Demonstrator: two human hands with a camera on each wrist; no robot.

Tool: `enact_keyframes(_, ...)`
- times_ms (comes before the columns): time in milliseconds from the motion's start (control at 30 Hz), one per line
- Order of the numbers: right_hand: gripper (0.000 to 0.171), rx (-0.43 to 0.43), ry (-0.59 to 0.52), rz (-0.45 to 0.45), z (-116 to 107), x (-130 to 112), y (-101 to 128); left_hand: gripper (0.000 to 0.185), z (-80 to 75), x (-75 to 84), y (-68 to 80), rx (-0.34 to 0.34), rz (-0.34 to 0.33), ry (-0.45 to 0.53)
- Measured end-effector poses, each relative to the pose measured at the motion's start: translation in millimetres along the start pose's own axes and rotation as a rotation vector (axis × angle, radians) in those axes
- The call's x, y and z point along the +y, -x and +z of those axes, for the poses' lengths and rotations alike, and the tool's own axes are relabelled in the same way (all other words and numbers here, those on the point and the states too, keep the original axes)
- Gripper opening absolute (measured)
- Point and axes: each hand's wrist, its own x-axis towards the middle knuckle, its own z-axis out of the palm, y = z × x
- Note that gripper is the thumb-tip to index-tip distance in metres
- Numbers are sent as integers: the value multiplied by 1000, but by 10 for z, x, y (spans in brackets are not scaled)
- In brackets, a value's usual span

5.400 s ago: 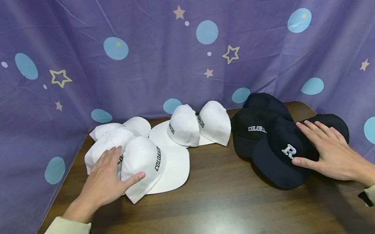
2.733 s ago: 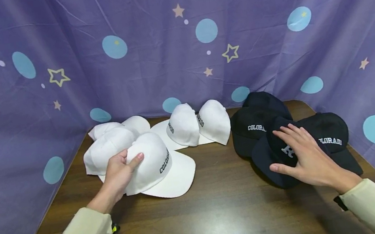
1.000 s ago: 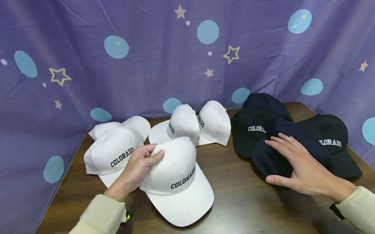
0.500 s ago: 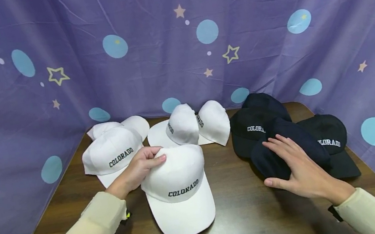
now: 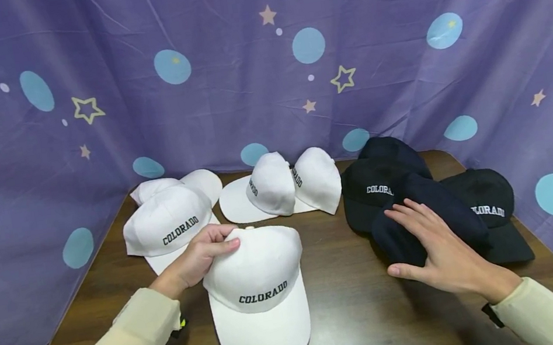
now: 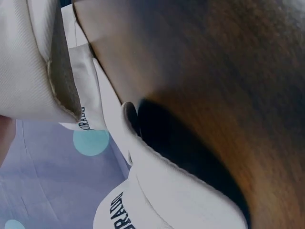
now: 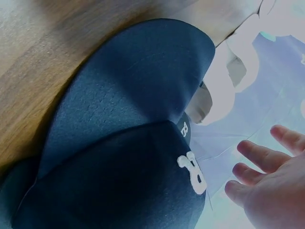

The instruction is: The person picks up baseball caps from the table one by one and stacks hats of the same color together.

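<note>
The white cap (image 5: 258, 293) lies on the bench (image 5: 350, 315) near its front edge, left of the middle, with its long axis running from the crown at the back to the brim at the front; the brim points toward the person and the black word COLORADO on its front panel reads upright from the head view. The left hand (image 5: 198, 260) comes in from the lower left, its forearm in a cream sleeve slanting up and to the right, and its grip is curled over the back left of the white cap's crown, fingers bent over the top edge and grasping the fabric. The left wrist view shows only the cap's brim edge close above the wood, with a dark shadow beneath it. The navy cap (image 5: 429, 224) sits on the right side of the bench, on top of the black caps (image 5: 380, 190), its crown bearing a white letter R that shows in the right wrist view. The right hand (image 5: 439, 256) reaches in from the lower right and lies flat on the navy cap, fingers straight and spread, thumb out to the left, pressing rather than closing on it. Behind the white cap, more white caps (image 5: 172, 222) lie near the back left, before a purple star-patterned curtain (image 5: 244, 94).
</note>
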Motion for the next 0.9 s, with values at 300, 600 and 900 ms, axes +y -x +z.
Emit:
enact_keyframes(300,100,-11,0,-9,5,-37,-18,31,-14,-99,-13,-66,-10,26)
enact_keyframes(600,100,-21,0,-4,43,-37,-14,30,-132,-261,45,-40,-98,21)
enact_keyframes(900,99,-21,-10,-11,57,-49,-24,24,-202,-296,40,-14,-133,-28)
